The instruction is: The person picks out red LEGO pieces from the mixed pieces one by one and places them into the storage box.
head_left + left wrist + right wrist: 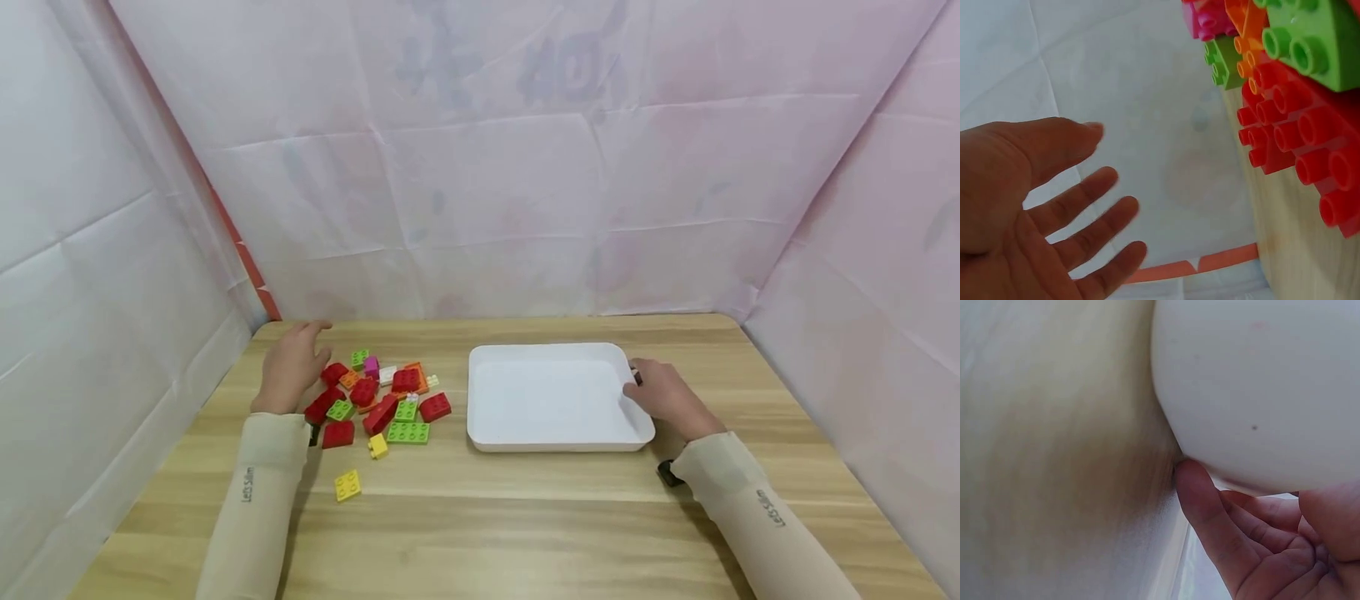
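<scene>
White tray [551,396] gripped at edge by right hand [664,397]. Left hand [287,368] held fingers spread, nothing grasped, beside blocks [380,414].

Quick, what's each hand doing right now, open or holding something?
Left hand: open, holding nothing, beside the toy bricks.
Right hand: holding the white tray by its right edge.

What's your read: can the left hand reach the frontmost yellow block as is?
Probably yes: the left hand is empty, and the frontmost yellow block lies uncovered, apart from the pile.
</scene>
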### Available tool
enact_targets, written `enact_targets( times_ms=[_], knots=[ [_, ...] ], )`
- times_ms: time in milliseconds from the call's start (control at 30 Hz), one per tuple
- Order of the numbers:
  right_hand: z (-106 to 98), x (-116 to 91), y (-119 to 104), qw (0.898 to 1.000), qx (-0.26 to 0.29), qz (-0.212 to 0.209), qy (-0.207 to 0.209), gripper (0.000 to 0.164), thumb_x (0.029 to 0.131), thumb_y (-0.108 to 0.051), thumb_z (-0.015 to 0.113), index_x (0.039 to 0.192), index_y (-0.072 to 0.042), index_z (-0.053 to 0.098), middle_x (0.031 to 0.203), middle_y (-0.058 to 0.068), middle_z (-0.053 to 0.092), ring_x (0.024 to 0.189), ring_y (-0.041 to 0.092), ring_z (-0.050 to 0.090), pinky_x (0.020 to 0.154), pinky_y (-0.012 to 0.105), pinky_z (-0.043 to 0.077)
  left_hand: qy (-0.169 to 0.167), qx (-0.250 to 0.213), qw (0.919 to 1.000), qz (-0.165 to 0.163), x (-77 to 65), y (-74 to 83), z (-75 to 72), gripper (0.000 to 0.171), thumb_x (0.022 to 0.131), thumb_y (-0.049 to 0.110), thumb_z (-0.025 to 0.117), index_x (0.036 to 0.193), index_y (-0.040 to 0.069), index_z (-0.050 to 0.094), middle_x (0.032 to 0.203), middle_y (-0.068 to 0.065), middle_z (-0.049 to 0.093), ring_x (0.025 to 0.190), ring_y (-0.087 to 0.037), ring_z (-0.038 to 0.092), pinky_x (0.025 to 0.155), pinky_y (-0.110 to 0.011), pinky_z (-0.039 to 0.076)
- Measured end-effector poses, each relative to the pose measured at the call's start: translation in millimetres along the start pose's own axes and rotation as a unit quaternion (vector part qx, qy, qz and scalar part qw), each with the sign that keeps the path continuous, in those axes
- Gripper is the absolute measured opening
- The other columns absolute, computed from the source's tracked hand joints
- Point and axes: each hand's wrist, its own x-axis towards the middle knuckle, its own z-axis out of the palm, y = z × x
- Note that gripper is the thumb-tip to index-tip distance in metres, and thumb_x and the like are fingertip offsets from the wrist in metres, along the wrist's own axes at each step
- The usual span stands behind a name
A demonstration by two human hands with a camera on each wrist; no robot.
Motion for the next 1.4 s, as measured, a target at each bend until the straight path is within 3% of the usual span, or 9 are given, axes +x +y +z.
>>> enact_targets(
  times_ms=[267, 433, 667, 833, 1033, 1400],
  knots=[
    [5, -2, -3, 1.000, -0.005, -0.005, 0.005, 0.047, 0.088, -0.014, 0.050, 0.127, 0.011, 0.042, 0.104, 0.026, 0.059, 0.091, 0.032, 0.057, 0.072, 0.042, 0.049, -0.120, -0.010, 0.9909, -0.061, 5.0, -11.9, 5.4, 0.047, 0.088, 0.018, 0.062, 0.130, 0.006, 0.047, 0.126, -0.025, 0.048, 0.108, -0.041, 0.047, 0.084, -0.057, 0.043],
    [2, -2, -4, 1.000, -0.004, 0.004, 0.006, 0.049, 0.089, -0.014, 0.050, 0.129, 0.012, 0.040, 0.105, 0.028, 0.057, 0.091, 0.033, 0.056, 0.073, 0.043, 0.049, -0.163, -0.028, 0.9827, -0.083, 7.7, -15.4, 9.5, 0.047, 0.090, 0.021, 0.060, 0.132, 0.007, 0.044, 0.130, -0.024, 0.046, 0.111, -0.041, 0.045, 0.086, -0.059, 0.041],
    [2, -1, -2, 1.000, -0.011, -0.007, 0.013, 0.044, 0.088, -0.014, 0.052, 0.124, 0.010, 0.046, 0.100, 0.024, 0.060, 0.088, 0.031, 0.057, 0.072, 0.042, 0.049, -0.217, -0.035, 0.9714, -0.090, 5.0, -20.4, 18.2, 0.045, 0.092, 0.016, 0.055, 0.133, 0.002, 0.042, 0.127, -0.025, 0.047, 0.110, -0.039, 0.047, 0.088, -0.056, 0.041],
    [1, -1, -3, 1.000, -0.009, -0.003, 0.013, 0.044, 0.088, -0.014, 0.052, 0.125, 0.010, 0.045, 0.102, 0.025, 0.059, 0.090, 0.032, 0.057, 0.074, 0.043, 0.049, -0.236, -0.037, 0.9673, -0.086, 3.7, -22.0, 24.0, 0.041, 0.092, 0.013, 0.056, 0.130, 0.000, 0.046, 0.122, -0.024, 0.051, 0.104, -0.036, 0.050, 0.087, -0.053, 0.043],
    [-1, 1, -2, 1.000, -0.009, -0.002, 0.014, 0.045, 0.088, -0.014, 0.051, 0.126, 0.009, 0.044, 0.103, 0.026, 0.059, 0.090, 0.032, 0.057, 0.074, 0.042, 0.049, -0.232, -0.018, 0.9711, -0.053, 7.5, -24.8, 28.4, 0.039, 0.089, 0.010, 0.059, 0.124, -0.004, 0.051, 0.122, -0.024, 0.052, 0.105, -0.035, 0.051, 0.088, -0.051, 0.043],
    [-1, 0, -1, 1.000, -0.009, -0.005, 0.016, 0.043, 0.088, -0.013, 0.052, 0.124, 0.009, 0.046, 0.102, 0.025, 0.059, 0.089, 0.031, 0.057, 0.072, 0.042, 0.049, -0.238, -0.021, 0.9690, -0.062, 7.8, -23.8, 28.5, 0.039, 0.086, 0.007, 0.061, 0.121, -0.007, 0.052, 0.116, -0.024, 0.055, 0.097, -0.032, 0.052, 0.086, -0.050, 0.044]
  ],
)
